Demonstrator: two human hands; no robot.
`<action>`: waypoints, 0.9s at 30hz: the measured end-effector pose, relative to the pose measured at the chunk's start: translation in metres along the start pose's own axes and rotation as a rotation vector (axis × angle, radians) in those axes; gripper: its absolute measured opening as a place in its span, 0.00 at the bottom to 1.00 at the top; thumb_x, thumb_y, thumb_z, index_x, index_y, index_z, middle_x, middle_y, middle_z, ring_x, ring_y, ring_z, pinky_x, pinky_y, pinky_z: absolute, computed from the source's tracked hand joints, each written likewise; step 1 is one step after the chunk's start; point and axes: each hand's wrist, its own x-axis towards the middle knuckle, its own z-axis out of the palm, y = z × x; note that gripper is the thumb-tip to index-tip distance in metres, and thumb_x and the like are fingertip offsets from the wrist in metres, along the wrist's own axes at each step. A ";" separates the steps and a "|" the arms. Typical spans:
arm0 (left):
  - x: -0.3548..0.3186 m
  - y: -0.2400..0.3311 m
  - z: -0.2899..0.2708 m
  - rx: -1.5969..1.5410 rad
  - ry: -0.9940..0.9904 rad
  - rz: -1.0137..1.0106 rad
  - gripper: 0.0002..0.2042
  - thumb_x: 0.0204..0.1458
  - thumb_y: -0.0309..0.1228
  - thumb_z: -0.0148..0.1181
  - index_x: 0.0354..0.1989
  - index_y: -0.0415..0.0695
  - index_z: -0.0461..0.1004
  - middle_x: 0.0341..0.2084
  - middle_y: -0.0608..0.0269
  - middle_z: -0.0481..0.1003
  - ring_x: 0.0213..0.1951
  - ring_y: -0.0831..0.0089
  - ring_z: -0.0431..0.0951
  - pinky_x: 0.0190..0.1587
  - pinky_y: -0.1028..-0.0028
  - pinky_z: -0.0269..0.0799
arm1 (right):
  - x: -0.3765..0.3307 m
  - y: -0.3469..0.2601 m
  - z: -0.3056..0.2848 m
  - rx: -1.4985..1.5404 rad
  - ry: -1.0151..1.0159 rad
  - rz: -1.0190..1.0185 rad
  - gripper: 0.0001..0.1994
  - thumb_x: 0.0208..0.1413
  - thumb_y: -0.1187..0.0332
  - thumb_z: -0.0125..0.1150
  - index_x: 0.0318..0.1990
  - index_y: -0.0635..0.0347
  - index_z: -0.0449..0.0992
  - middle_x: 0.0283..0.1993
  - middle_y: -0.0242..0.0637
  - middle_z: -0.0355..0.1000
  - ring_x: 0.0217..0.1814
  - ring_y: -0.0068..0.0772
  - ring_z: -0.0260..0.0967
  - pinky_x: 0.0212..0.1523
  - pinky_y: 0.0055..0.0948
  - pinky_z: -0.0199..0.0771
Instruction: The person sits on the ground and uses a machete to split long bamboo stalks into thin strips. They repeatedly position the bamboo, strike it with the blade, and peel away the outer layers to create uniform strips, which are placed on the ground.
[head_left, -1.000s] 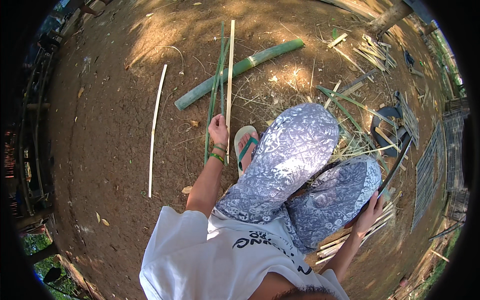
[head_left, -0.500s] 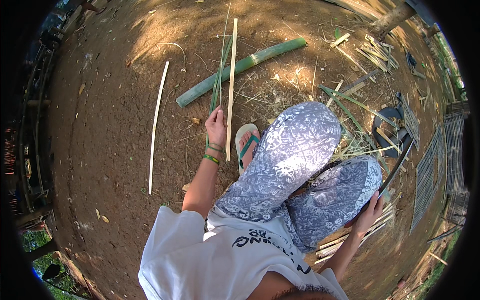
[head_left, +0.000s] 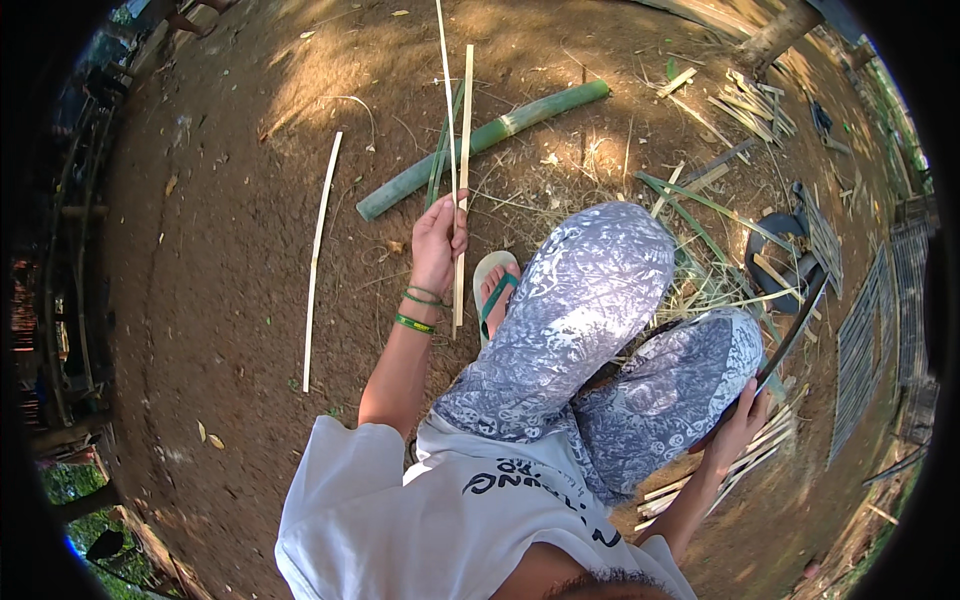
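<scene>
My left hand (head_left: 437, 240) pinches a long, thin pale bamboo strip (head_left: 446, 80) that points away from me. Close against its fingertips runs a second pale bamboo strip (head_left: 467, 110); I cannot tell whether the fingers grip that one too. Dark green strips (head_left: 438, 165) lie just beyond the hand, across a thick green bamboo pole (head_left: 480, 138) on the ground. By my right knee, my right hand (head_left: 738, 425) is closed around the handle end of a machete (head_left: 797, 330). Its long dark blade slants up and away to the right; the handle is mostly hidden by the fingers.
A single pale strip (head_left: 318, 265) lies on the dirt at left. Beneath my right forearm is a bundle of split strips (head_left: 765, 445). Dark footwear (head_left: 775, 245), shavings (head_left: 690, 280) and more split pieces (head_left: 755, 105) are at right, near slatted panels (head_left: 855, 370).
My left hand has shifted slightly right, against the standing-out pale strip. The thin strip in it now shows a broader pale face. My right hand and machete have barely moved.
</scene>
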 end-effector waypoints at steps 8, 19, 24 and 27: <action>-0.021 0.058 0.046 -0.291 -0.277 -0.078 0.19 0.68 0.28 0.41 0.64 0.34 0.63 0.29 0.68 0.67 0.20 0.85 0.60 0.20 0.84 0.56 | -0.005 -0.016 0.007 -0.077 -0.020 -0.034 0.23 0.67 0.59 0.55 0.60 0.71 0.70 0.53 0.42 0.73 0.55 0.30 0.67 0.58 0.30 0.63; -0.138 0.052 0.200 0.149 -0.747 -0.292 0.15 0.68 0.29 0.46 0.58 0.38 0.71 0.25 0.72 0.68 0.19 0.88 0.63 0.20 0.85 0.59 | -0.003 -0.084 0.023 0.127 -0.086 -0.068 0.22 0.66 0.65 0.56 0.62 0.70 0.67 0.47 0.46 0.78 0.17 0.13 0.61 0.15 0.14 0.58; -0.174 0.014 0.217 0.205 -0.877 -0.285 0.14 0.67 0.28 0.47 0.57 0.42 0.73 0.23 0.73 0.68 0.19 0.88 0.63 0.21 0.82 0.60 | 0.008 -0.100 0.039 0.238 -0.052 -0.098 0.24 0.63 0.65 0.60 0.63 0.70 0.66 0.48 0.51 0.78 0.16 0.15 0.61 0.15 0.15 0.59; -0.178 0.003 0.222 0.250 -0.918 -0.257 0.14 0.67 0.29 0.48 0.59 0.42 0.72 0.24 0.73 0.68 0.20 0.88 0.63 0.21 0.82 0.60 | 0.016 -0.102 0.037 0.280 -0.039 -0.088 0.25 0.59 0.70 0.65 0.62 0.69 0.67 0.47 0.51 0.78 0.17 0.16 0.62 0.16 0.16 0.60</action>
